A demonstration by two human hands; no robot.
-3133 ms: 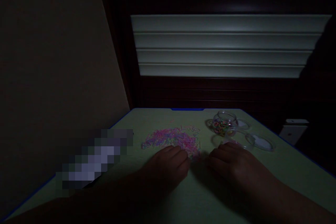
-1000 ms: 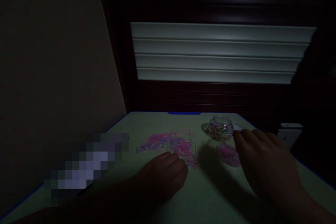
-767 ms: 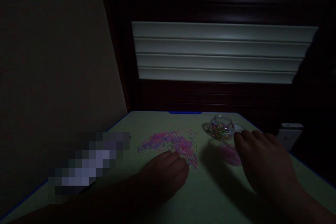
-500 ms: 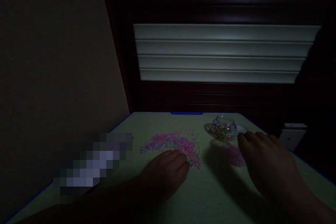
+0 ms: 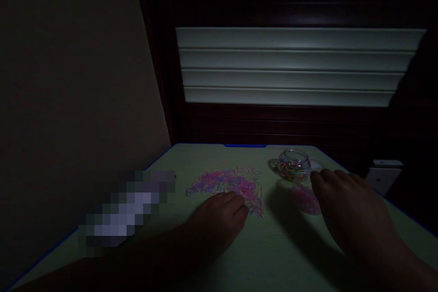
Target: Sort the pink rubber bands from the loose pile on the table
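Observation:
A loose pile of thin pink, purple and pale elastic bands (image 5: pixel 224 180) lies spread on the table. My left hand (image 5: pixel 219 219) rests at the near edge of the pile, with its fingers curled under; whatever they pinch is hidden. On the right, my right hand (image 5: pixel 349 210) is closed at the rim of a clear jar (image 5: pixel 304 198) with pink bands inside. Its fingertips are partly out of sight behind the knuckles, and the hand covers the jar's right side. Just behind stands another clear round jar (image 5: pixel 293 164) holding multicoloured bands.
The pale table (image 5: pixel 273 255) has a blue edge. A pixelated blurred object (image 5: pixel 126 210) lies at the left. A plain wall (image 5: pixel 75 77) rises on the left, and a dark panel with pale slats (image 5: pixel 290 66) stands behind. Beyond the right edge is a white box-like object (image 5: pixel 383 178).
The view has shifted slightly. Both hands keep nearly the same places, the left at the pile's near edge and the right at the near jar.

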